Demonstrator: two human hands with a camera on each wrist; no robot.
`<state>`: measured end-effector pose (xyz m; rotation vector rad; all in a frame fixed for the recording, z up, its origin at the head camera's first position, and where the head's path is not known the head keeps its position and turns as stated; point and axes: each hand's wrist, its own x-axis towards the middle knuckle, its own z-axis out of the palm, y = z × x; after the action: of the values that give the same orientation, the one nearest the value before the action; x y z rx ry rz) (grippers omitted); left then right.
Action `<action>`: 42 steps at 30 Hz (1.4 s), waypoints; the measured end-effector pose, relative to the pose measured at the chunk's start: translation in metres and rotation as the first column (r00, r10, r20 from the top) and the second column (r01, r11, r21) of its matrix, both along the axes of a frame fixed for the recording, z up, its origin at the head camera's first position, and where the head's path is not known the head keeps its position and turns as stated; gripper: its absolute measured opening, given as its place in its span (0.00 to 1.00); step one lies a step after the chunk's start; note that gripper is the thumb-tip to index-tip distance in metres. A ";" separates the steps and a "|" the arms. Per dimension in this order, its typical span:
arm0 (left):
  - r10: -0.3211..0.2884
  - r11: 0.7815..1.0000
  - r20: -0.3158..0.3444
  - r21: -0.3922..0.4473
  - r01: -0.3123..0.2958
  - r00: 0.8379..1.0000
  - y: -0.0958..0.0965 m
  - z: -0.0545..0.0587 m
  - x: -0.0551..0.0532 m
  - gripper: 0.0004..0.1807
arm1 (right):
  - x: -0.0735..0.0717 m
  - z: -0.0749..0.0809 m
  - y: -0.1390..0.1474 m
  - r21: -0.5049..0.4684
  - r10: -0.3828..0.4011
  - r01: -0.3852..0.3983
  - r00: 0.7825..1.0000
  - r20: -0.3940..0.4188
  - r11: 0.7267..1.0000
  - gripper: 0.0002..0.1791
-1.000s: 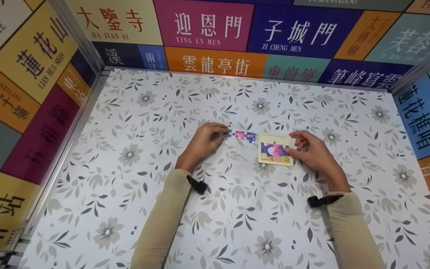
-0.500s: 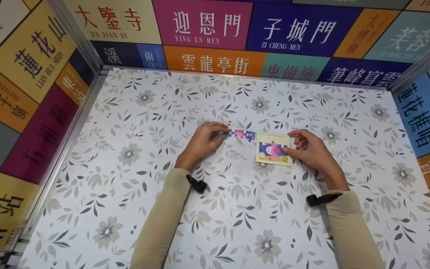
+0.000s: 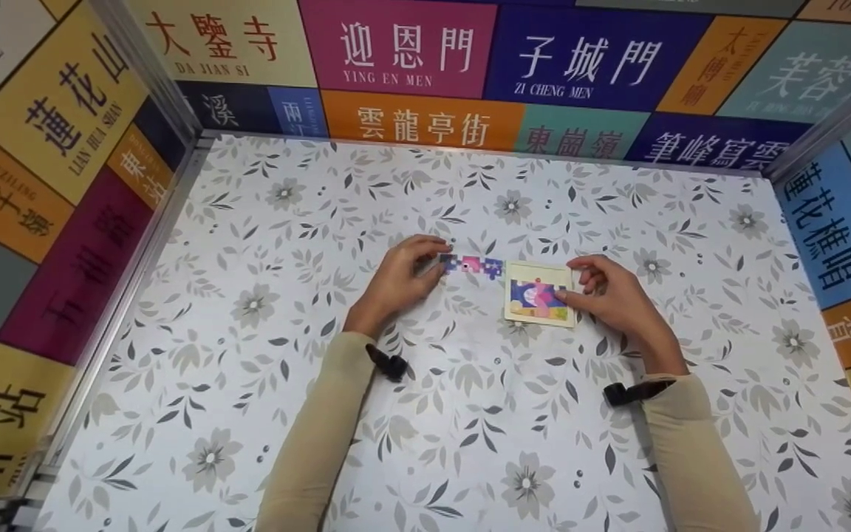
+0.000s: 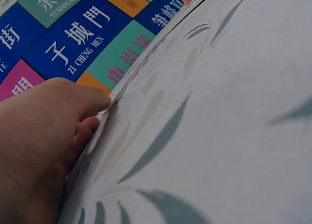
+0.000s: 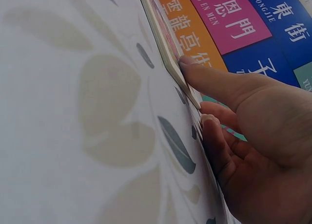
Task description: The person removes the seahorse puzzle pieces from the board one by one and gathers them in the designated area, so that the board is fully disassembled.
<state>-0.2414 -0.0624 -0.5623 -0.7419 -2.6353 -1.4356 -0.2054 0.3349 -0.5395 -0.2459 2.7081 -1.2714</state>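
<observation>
A small square jigsaw tray with a cream border lies on the table, its lower part filled with a pink, purple and yellow picture. My right hand holds the tray's right side, thumb on the picture and index finger at the upper right corner. In the right wrist view the thumb presses on the tray's edge. Left of the tray runs a short row of puzzle pieces, purple with a pink middle. My left hand pinches the leftmost puzzle piece between thumb and fingers.
The table has a white cover with grey leaves and flowers. Panels with large Chinese lettering close off the back and both sides. Each wrist wears a small black camera.
More of the leftmost puzzle piece shows as the left fingers shift slightly away from me. The right hand stays on the tray. The whole head view drifts slightly.
</observation>
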 end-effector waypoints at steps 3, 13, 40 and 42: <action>0.017 0.996 0.005 0.083 -0.017 1.000 0.000 0.002 0.000 0.16 | -0.002 0.000 -0.002 0.003 -0.002 0.002 1.000 0.014 1.000 0.33; -0.102 0.992 -0.035 0.069 0.104 0.994 0.041 0.024 0.010 0.14 | -0.002 0.002 -0.001 0.015 -0.011 0.010 1.000 0.027 1.000 0.34; -0.258 0.958 -0.021 -0.138 0.253 0.966 0.155 0.012 0.025 0.24 | 0.013 0.030 -0.012 -0.091 0.042 -0.042 0.999 -0.005 0.995 0.25; -0.265 0.956 -0.014 -0.136 0.261 0.964 0.153 0.009 0.026 0.24 | 0.015 0.032 -0.014 -0.095 0.042 -0.041 0.999 0.003 0.995 0.25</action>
<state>-0.2159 0.0901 -0.5529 -1.1590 -2.7103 -1.2948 -0.1902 0.3211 -0.5073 -0.3068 2.6275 -1.3881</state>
